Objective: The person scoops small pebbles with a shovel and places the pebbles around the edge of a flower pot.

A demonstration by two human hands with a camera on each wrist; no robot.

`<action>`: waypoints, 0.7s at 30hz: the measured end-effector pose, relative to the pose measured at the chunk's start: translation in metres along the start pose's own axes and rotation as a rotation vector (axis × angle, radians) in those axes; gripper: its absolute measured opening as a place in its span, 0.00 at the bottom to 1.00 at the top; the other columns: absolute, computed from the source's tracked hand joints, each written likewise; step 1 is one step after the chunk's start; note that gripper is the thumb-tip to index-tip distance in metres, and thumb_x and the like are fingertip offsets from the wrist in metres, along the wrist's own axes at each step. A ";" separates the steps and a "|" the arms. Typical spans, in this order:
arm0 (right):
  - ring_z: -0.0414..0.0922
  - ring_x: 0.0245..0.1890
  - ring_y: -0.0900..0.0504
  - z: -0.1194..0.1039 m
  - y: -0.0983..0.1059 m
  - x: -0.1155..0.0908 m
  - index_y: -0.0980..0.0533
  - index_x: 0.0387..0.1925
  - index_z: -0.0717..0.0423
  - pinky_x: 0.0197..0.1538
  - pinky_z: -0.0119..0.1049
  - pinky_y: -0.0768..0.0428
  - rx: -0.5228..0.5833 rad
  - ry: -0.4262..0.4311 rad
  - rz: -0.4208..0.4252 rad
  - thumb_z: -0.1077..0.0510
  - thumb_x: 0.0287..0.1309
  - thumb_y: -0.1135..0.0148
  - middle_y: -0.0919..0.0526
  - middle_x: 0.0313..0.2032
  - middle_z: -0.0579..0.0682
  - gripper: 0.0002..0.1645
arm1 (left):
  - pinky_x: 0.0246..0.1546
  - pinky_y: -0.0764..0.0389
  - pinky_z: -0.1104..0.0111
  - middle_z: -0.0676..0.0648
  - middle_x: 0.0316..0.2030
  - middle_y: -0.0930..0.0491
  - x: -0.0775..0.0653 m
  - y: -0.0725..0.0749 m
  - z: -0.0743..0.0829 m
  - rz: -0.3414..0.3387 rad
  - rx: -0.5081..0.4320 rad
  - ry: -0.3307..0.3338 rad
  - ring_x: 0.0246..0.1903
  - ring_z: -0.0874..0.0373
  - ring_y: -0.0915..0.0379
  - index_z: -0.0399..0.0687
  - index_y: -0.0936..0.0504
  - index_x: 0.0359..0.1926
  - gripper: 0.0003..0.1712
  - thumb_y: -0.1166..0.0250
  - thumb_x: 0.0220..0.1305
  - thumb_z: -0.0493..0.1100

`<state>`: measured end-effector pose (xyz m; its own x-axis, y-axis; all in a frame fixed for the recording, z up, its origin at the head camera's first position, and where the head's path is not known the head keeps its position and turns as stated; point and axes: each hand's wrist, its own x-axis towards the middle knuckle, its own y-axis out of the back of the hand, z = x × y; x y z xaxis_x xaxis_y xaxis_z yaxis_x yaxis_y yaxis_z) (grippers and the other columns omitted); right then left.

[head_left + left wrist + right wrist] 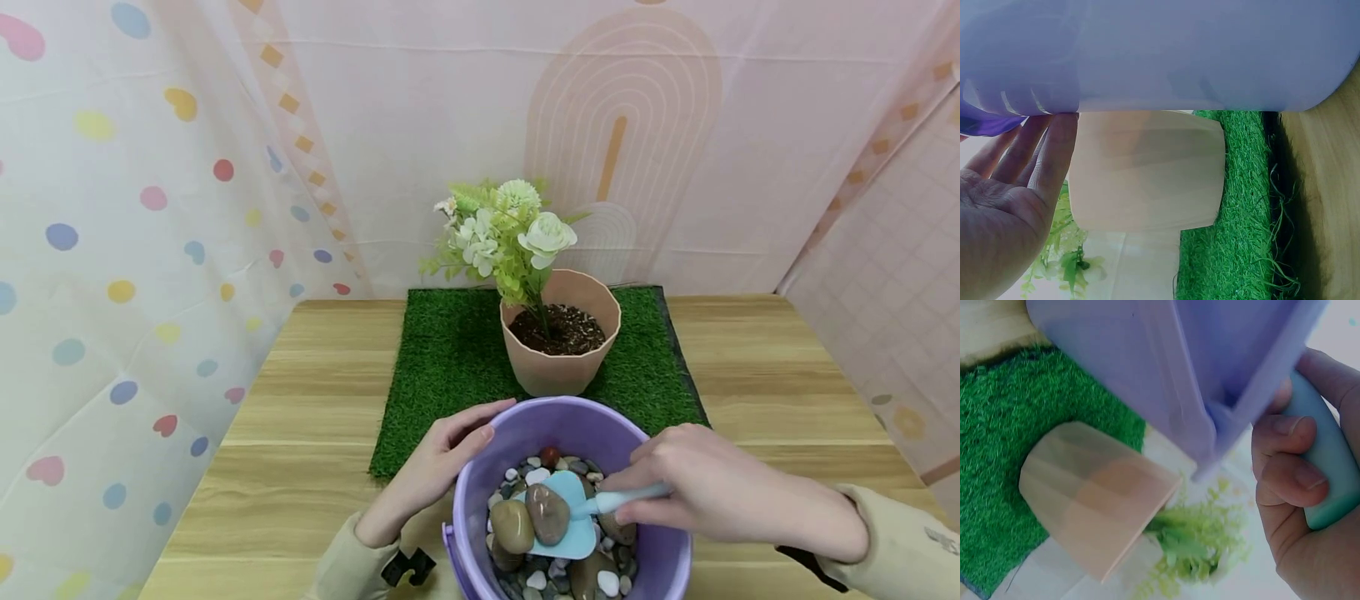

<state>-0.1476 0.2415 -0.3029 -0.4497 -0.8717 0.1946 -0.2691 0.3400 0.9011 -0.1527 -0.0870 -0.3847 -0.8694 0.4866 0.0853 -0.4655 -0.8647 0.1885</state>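
A purple bucket holds many pebbles and larger stones. My right hand grips the handle of a light blue shovel inside it. On the shovel's blade lies a grey-brown stone, and a smooth olive-brown stone overlaps its left edge. In the right wrist view, fingers curl round the shovel handle; the blade is hidden there. My left hand rests against the bucket's left side near the rim, its fingers fairly straight against the outer wall.
Behind the bucket, a peach flowerpot with soil and white flowers stands on a green turf mat. The wooden table meets patterned cloth at the back and sides. The bucket's handle hangs at the left.
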 end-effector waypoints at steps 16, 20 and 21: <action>0.18 0.25 0.29 0.020 0.040 -0.014 0.10 0.48 0.42 0.27 0.16 0.30 0.003 -0.168 0.107 0.51 0.63 0.26 0.07 0.36 0.33 0.12 | 0.57 0.15 0.69 0.36 0.71 0.24 0.000 0.000 -0.001 0.010 0.001 -0.005 0.60 0.69 0.19 0.42 0.29 0.76 0.26 0.50 0.83 0.43; 0.19 0.29 0.23 0.024 0.047 -0.014 0.09 0.48 0.44 0.28 0.19 0.27 -0.012 -0.219 0.106 0.51 0.63 0.26 0.06 0.38 0.37 0.12 | 0.58 0.15 0.69 0.35 0.71 0.25 0.000 0.000 -0.001 0.002 -0.007 -0.005 0.60 0.69 0.19 0.39 0.30 0.76 0.27 0.50 0.84 0.43; 0.20 0.28 0.23 0.026 0.049 -0.014 0.09 0.48 0.43 0.28 0.20 0.26 -0.013 -0.239 0.102 0.51 0.63 0.26 0.06 0.38 0.37 0.12 | 0.57 0.15 0.70 0.35 0.71 0.25 0.000 -0.001 -0.001 0.001 -0.009 -0.005 0.60 0.70 0.19 0.40 0.30 0.76 0.27 0.50 0.84 0.43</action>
<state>-0.1765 0.2792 -0.2716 -0.6632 -0.7242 0.1889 -0.2020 0.4163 0.8865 -0.1526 -0.0866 -0.3858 -0.8691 0.4863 0.0901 -0.4661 -0.8663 0.1796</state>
